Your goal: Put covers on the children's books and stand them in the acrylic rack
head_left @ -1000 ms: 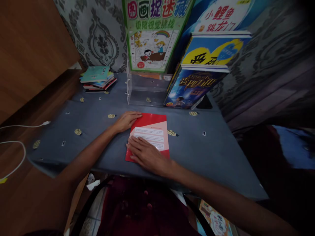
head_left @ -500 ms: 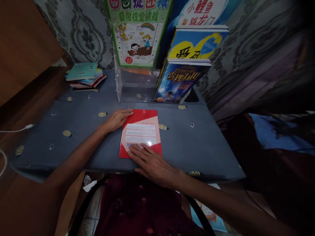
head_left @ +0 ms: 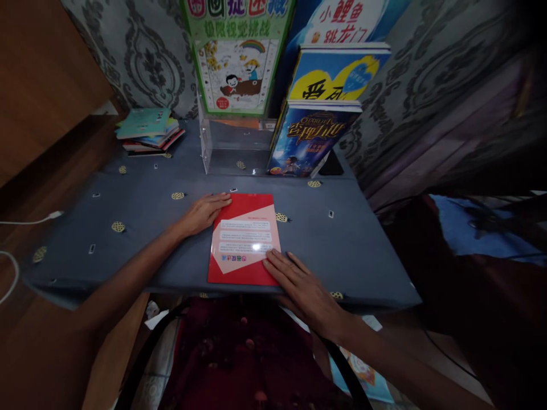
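When inspected, found glossy red-and-pink rectangular booklet lying flat on grey-blue cloth-covered bench, between left hand and right hand, flattened on opposite edges without pinching; judged fully laid down, unable to tell what remains.

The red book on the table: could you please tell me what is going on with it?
A person has both hands on the red book, which lies shut and flat on the patterned tablecloth. The left hand is at its far left corner, and the fingers of the right hand rest on its near right part. Beyond it, a clear stand has books propped up, and a pile of thin books lies at the far left.
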`<act>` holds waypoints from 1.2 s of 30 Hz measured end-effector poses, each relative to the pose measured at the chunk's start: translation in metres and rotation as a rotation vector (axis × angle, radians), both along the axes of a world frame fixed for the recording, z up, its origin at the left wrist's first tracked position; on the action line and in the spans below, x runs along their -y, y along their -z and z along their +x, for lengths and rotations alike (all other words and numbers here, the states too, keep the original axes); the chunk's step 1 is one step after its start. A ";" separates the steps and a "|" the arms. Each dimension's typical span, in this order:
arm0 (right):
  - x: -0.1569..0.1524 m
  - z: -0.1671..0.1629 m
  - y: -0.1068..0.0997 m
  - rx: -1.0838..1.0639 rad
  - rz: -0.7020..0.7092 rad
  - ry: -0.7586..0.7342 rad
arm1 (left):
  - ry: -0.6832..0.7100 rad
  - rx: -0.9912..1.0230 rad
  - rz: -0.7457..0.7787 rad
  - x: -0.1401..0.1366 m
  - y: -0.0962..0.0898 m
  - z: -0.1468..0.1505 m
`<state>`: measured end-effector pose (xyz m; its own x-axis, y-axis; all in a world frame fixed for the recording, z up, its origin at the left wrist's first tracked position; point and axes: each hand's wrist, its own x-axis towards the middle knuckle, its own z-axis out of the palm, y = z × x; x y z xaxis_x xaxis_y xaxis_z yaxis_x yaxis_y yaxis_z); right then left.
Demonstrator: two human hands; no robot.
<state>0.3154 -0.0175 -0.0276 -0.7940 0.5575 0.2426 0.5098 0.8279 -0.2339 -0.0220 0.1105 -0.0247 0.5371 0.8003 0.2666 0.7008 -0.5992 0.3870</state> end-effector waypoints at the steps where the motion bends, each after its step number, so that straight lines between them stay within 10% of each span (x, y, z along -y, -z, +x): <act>1: 0.003 0.002 0.002 -0.007 0.009 0.002 | 0.002 -0.001 -0.004 0.006 0.000 0.001; 7: 0.010 0.014 0.002 -0.110 0.028 -0.025 | 0.002 -0.043 -0.058 0.048 -0.007 0.001; 17: -0.025 0.005 -0.054 -0.602 -0.184 -0.110 | 0.101 0.090 -0.296 0.105 -0.054 -0.013; 25: -0.075 -0.020 -0.056 -0.776 -0.302 0.257 | -0.062 0.615 -0.290 0.079 -0.056 0.023; 36: -0.105 -0.051 -0.049 -0.751 -0.263 0.457 | -0.204 0.806 -0.365 0.047 -0.073 0.040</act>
<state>0.2645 0.0879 0.0216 -0.1676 0.8887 0.4268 0.4127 0.4564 -0.7882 0.0178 0.0632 0.0485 0.1357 0.9678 0.2118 0.2144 -0.2374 0.9475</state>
